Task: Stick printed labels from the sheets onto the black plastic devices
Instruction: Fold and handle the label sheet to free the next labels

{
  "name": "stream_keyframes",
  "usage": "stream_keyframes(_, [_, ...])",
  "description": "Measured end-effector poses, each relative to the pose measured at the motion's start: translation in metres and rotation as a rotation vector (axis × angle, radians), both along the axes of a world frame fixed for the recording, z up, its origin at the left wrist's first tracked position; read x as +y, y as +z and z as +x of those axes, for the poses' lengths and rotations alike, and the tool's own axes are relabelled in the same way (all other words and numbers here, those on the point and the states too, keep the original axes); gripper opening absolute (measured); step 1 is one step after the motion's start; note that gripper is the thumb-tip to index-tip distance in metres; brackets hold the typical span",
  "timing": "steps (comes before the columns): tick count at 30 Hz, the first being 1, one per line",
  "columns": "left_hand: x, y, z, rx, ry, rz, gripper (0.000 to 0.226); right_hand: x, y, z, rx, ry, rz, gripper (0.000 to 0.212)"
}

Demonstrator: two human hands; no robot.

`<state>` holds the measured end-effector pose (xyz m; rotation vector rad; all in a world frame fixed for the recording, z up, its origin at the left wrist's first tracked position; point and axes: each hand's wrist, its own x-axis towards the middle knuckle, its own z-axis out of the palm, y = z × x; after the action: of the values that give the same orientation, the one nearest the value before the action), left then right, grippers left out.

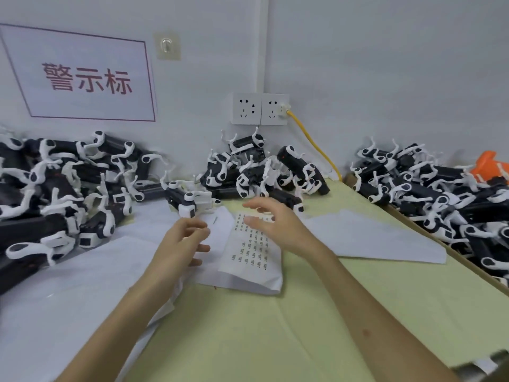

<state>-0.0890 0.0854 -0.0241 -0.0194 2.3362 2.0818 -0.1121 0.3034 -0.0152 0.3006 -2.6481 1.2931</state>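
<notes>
Label sheet (252, 252) lies under the spread right grip (272, 224), beside the loosely curled left grip (187, 239).

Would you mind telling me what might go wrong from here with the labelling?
The label sheet lies on other loose white papers, so it may slide or lift when the right hand, open above it, peels a label. The middle heap of black-and-white devices rises right behind the sheet; one might tumble onto it. The left heap and the right heap look alike, so labelled and unlabelled devices could get mixed.
</notes>
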Motion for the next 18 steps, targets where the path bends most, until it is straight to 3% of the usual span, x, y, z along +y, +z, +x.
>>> stream_keyframes(3, [-0.004,-0.001,-0.001,0.025,0.013,-0.023,0.019,-0.012,-0.013,0.001,-0.025,0.098,0.34,0.062])
stream_keyframes(8, [-0.014,0.002,-0.004,-0.045,-0.005,0.012,0.028,-0.019,-0.029,0.005,-0.097,0.202,0.455,0.086])
stream_keyframes(11, [-0.016,-0.001,-0.002,-0.145,-0.131,0.001,0.03,-0.023,-0.032,0.007,-0.113,0.216,0.455,0.086])
stream_keyframes(16, [-0.012,-0.008,-0.001,-0.197,-0.29,0.01,0.043,-0.021,-0.026,0.006,-0.121,0.233,0.346,0.068])
stream_keyframes(18, [-0.01,-0.009,-0.002,-0.178,-0.324,-0.073,0.047,-0.019,-0.023,0.006,-0.131,0.218,0.291,0.064])
